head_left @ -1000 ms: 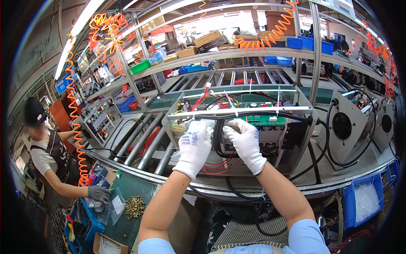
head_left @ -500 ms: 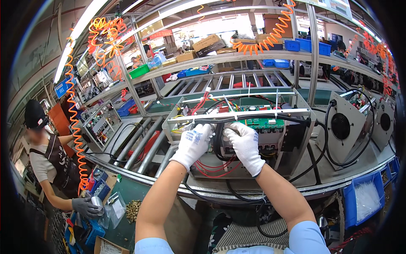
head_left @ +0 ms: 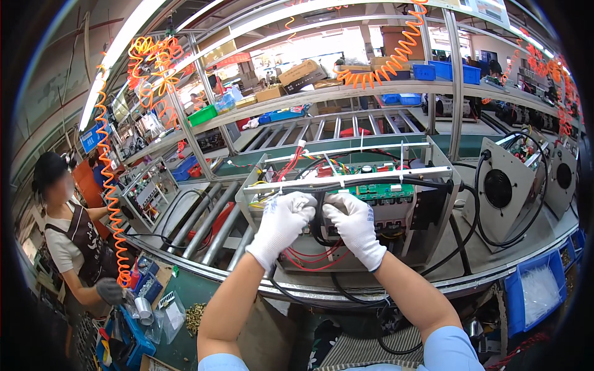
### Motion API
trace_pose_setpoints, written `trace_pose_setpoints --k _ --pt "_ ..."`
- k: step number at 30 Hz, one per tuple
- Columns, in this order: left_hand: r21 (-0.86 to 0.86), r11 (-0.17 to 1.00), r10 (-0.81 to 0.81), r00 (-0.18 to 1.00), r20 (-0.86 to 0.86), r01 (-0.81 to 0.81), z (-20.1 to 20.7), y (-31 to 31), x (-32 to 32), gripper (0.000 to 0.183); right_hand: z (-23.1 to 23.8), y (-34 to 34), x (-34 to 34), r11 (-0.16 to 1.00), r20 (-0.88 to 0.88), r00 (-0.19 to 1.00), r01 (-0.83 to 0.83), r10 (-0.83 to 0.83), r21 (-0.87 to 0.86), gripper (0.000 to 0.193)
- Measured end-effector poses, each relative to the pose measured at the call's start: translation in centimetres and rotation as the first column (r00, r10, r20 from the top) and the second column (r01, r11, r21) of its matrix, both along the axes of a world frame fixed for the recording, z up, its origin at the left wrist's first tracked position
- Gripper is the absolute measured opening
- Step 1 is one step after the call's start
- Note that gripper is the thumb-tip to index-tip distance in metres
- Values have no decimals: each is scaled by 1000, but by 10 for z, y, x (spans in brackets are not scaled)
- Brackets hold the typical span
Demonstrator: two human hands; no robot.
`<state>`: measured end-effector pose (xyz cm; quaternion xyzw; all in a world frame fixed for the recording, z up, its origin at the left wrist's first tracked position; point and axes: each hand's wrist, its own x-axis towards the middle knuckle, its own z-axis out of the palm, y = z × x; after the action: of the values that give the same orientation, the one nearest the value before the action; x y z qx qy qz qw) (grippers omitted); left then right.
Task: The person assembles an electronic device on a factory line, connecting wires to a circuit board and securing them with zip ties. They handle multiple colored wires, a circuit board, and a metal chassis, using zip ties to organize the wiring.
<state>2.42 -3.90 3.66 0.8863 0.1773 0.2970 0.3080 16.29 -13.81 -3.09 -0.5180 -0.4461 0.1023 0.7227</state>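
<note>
A bundle of black cable (head_left: 318, 224) hangs down at the front of an open metal equipment frame (head_left: 448, 216). My left hand (head_left: 283, 221), in a white glove, is closed in a pinch just left of the bundle. On its right side my right hand (head_left: 354, 227), gloved the same way, is pinched too. What the fingertips of either hand grip is too small to make out. Behind them a pale crossbar (head_left: 365, 179) carries more black cable along it. Inside the frame sit a green circuit board (head_left: 387, 190) and red wires (head_left: 292, 166). Looped red wires (head_left: 312, 263) hang below my hands.
Two more units with round fans, one a grey fan panel (head_left: 502, 182), stand at the right. Metal rollers (head_left: 201, 216) lie left. A blue bin (head_left: 537, 287) hangs at the bench's right edge. A co-worker (head_left: 77, 235) stands far left near an orange coiled hose (head_left: 106, 179).
My hands have stayed by the cable bundle, with the fingers drawn into tighter pinches and turned slightly. At the left the co-worker's gloved hand has moved back from a silver cylinder.
</note>
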Motion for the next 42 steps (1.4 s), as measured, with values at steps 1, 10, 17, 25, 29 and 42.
trace_pose_setpoints --k 1,10,17,25,29,42 --pt "-472 882 -73 994 -86 24 23 -12 -3 27 1 -3 2 1000 2 1000 -10 10 7 19" --pt "-271 963 12 999 33 -2 4 -2 -4 15 14 -13 1 962 -394 882 -270 257 23 20" --pt "-42 999 10 1000 -2 -10 -3 4 1 11 18 -13 -1 953 -393 873 -302 289 30 21" --pt "-61 997 -45 998 51 48 -5 6 2 10 19 -14 0 945 -440 847 -326 298 13 22" --pt "0 997 -77 995 63 77 -8 8 3 10 15 -13 -1 930 -457 818 -363 350 61 23" --pt "106 978 150 963 224 -177 -27 -6 13 18 -4 -11 -25 989 -254 964 -38 74 141 19"
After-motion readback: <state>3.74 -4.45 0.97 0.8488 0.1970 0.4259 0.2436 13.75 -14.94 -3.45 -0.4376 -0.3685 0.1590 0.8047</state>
